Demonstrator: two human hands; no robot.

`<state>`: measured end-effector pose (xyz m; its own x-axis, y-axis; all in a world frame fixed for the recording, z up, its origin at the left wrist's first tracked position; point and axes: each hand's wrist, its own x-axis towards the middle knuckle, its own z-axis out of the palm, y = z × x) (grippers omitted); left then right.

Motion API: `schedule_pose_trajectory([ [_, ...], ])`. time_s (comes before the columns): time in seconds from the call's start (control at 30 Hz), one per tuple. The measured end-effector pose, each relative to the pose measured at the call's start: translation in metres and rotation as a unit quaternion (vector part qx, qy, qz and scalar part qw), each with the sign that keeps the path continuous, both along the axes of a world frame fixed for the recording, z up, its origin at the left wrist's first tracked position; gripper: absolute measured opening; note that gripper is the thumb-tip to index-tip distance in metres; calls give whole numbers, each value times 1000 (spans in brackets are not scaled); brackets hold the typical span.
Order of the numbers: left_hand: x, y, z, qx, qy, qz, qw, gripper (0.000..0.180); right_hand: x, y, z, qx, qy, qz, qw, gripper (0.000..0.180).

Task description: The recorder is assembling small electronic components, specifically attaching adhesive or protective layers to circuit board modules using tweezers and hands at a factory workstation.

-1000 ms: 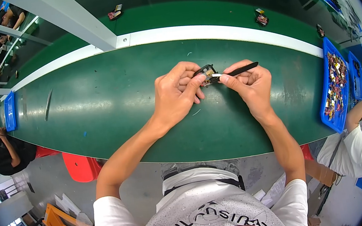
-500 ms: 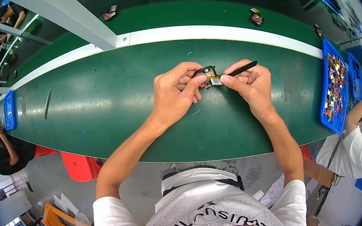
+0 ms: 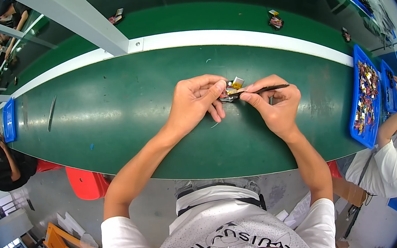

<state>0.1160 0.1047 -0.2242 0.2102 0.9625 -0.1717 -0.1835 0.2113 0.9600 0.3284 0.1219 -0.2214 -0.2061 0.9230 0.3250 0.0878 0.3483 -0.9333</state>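
Electronic assembly (image 3: 232,90): left hand (image 3: 192,100) had fingers pinching it, right hand (image 3: 279,109) pinched one black tool (image 3: 274,87). I counted two blue trays (image 3: 365,139), bench (image 3: 188,158) right; nearer held small parts (image 3: 368,91).

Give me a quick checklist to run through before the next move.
1. Small assembly gripped: ok, in the left hand's fingers.
2. Black slim tool gripped: ok, in the right hand.
3. Tool tip touching the assembly: cannot tell; they overlap in view, but the detail is too small.
4. Silver-and-yellow piece within the assembly's outline: not ok; it sticks out on the far side.
5. Blue tray clear of both hands: ok, off at the bench's right end.
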Motion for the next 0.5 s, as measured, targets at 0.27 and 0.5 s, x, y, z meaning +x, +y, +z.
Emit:
schedule_pose_trajectory([
  [0.27, 5, -2, 3, 11, -8, 29, 999, 27, -1, -3, -2, 5, 8, -13, 1000, 12],
  [0.5, 6, -4, 4, 18, -11, 54, 998, 25, -3, -5, -2, 68, -35, -38, 996, 13],
])
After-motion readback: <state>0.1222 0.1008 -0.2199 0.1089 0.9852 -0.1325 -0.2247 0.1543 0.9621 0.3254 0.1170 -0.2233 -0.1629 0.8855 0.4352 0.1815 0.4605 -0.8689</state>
